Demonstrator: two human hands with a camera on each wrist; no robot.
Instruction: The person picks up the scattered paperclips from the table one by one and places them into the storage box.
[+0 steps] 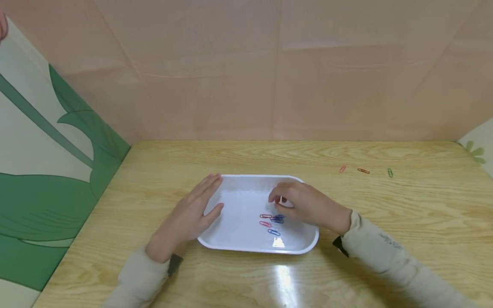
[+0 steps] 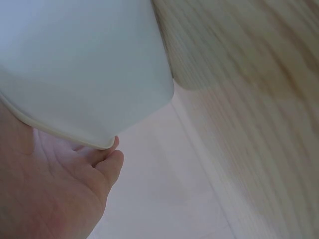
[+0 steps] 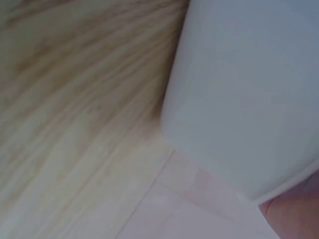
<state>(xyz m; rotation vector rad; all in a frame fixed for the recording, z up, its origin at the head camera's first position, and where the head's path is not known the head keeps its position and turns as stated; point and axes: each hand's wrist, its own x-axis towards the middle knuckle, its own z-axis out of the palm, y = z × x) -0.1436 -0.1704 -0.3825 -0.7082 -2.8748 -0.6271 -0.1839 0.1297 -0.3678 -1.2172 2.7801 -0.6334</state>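
Observation:
A white tray (image 1: 239,248) with rounded corners stands on the wooden table. Several paper clips (image 1: 274,232), red, pink and blue, lie loosely grouped in its right half. My left hand (image 1: 194,212) rests along the tray's left rim with fingers straight and the thumb over the inside. From below, the left wrist view shows that hand (image 2: 65,169) beside the tray's outer wall (image 2: 99,69). Reaching over the right rim, my right hand (image 1: 302,203) has its fingers bent down above the clips, thumb near the index fingertip. I cannot tell whether it pinches anything.
On the table (image 1: 404,222) behind and right of the tray lie a pink paper clip (image 1: 342,169), a dark red one (image 1: 363,170) and a green one (image 1: 390,173). A plain pinkish wall (image 1: 246,77) rises behind, and a leaf-patterned panel (image 1: 38,205) borders the left side.

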